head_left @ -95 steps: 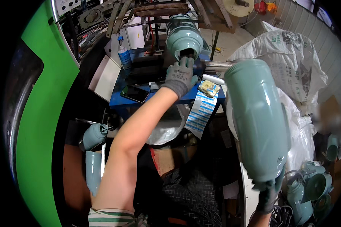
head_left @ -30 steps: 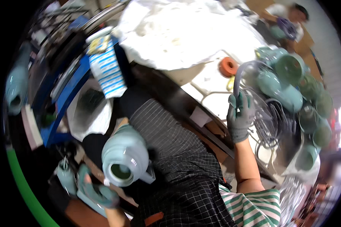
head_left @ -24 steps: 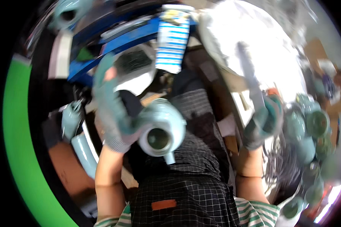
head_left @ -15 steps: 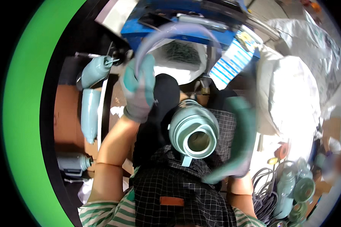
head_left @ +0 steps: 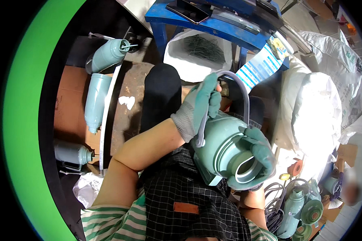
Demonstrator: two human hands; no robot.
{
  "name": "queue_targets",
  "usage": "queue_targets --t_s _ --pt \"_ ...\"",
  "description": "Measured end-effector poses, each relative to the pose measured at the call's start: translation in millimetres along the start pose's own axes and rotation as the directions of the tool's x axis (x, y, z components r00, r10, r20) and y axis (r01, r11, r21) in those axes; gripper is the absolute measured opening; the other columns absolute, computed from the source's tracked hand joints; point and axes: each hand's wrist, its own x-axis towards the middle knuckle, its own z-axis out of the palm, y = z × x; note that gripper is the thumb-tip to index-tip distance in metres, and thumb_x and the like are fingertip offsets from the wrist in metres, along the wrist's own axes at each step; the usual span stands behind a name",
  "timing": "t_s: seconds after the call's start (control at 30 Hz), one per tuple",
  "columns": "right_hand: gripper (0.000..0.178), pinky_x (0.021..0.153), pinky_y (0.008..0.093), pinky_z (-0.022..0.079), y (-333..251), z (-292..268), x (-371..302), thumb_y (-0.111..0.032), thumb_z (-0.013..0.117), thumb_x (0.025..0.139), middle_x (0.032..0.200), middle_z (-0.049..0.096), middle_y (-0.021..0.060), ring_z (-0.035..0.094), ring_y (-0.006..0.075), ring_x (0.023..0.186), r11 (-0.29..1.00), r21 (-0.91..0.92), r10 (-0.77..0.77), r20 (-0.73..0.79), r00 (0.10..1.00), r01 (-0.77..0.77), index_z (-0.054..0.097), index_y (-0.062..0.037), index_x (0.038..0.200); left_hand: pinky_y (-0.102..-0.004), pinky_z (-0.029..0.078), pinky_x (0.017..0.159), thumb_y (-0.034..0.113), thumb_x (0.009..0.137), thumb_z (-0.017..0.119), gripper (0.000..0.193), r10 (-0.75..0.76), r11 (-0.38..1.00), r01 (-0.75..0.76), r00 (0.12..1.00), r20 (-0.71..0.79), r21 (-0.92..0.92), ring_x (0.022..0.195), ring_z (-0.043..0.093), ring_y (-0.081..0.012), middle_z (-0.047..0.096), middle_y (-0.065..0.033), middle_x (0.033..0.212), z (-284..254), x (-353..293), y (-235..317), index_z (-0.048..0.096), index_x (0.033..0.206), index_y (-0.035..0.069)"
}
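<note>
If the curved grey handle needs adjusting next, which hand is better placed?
Probably the left hand: it grips the curved grey handle, while the right hand is cupped against the open end of the green flask and seems occupied there.

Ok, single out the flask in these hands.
The pale green flask at centre: the left hand grips its lavender handle, the right hand cups its open mouth. Other flasks are off to the sides.
</note>
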Motion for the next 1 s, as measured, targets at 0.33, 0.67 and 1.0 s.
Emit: queue_targets --t_s 0.33,0.67,1.0 --pt "0.042 0.100 0.0488 0.057 -31.2 0.0 9.4 -0.013 0.088 0.073 0.118 0.072 0.0185 0.070 0.0331 0.112 0.584 0.635 0.647 0.012 0.763 -0.505 0.067 0.0019 0.106 -0.0356 0.056 0.061 0.026 0.093 0.071 0.022 0.522 0.282 -0.958 0.110 0.846 -0.050 0.072 0.069 -0.0216 0.069 -0.0094 0.089 38.9 -72.7 -13.5 0.064 0.090 0.006" --pt "0.047 0.093 0.0404 0.057 -61.4 -13.1 46.7 -0.030 0.062 0.102 0.125 0.065 0.0129 0.066 0.0262 0.107 0.618 0.786 0.514 -0.375 0.772 -0.030 0.053 -0.0130 0.144 -0.0288 0.044 0.061 0.030 0.106 0.055 0.022 0.401 0.619 -0.756 0.538 0.742 0.213 0.068 0.054 -0.0159 0.057 -0.0043 0.083 -30.8 -19.6 6.6 0.057 0.107 0.008" --pt "0.063 0.050 0.0228 0.041 32.4 25.5 46.4 -0.005 0.048 0.099 0.071 0.050 0.0025 0.043 0.0087 0.053 0.023 0.991 0.433 0.106 0.895 -0.129 0.035 -0.0034 0.161 -0.0430 0.042 0.120 0.041 0.087 0.082 0.078 0.545 0.532 -0.710 0.704 0.455 0.461 0.136 0.055 -0.0274 0.054 -0.0141 0.146 -7.4 -119.8 11.7 0.047 0.149 0.008"
